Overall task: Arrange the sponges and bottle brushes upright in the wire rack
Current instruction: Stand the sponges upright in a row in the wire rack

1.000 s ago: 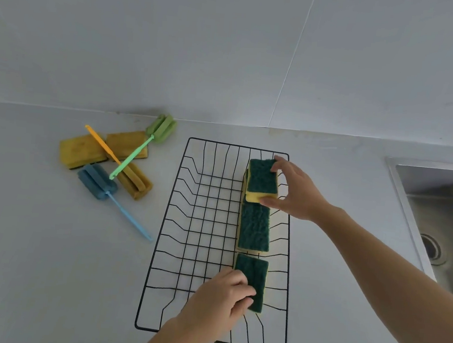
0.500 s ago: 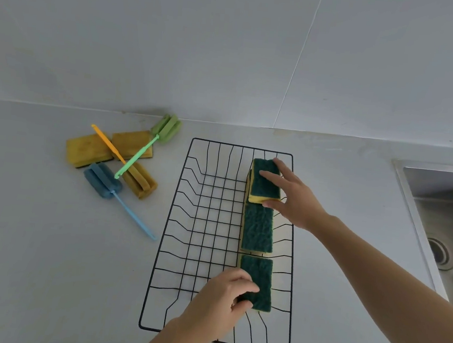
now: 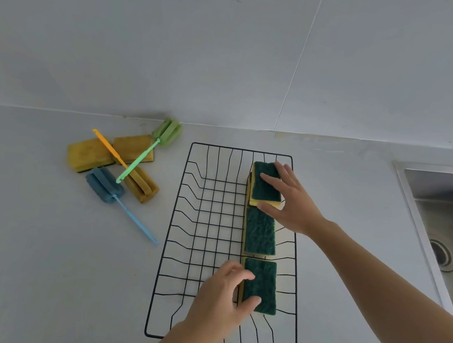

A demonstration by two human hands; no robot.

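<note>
**Two hands settling sponges along the right side of the wire rack [image 3: 172, 222].**

Over the last second the right hand [image 3: 295, 205] has loosened from a closed pinch on the far sponge [image 3: 266, 185] to spread fingers resting on its green face, while the left hand [image 3: 224, 299] keeps thumb and fingers closed on the near sponge [image 3: 260, 285]; the far piece thus appears placed, and leans on the middle sponge [image 3: 259, 231] between the hands. All three rest tilted, not fully upright. Well to the left of both hands, outside the rack, remain two yellow sponges [image 3: 90, 155], a green brush [image 3: 149, 151], a blue brush [image 3: 107, 186] and an orange brush [image 3: 126, 168], crossed over one another. Their tangle would likely hinder a clean pick-up. A sink [image 3: 447, 220] lies beyond the right forearm.
</note>
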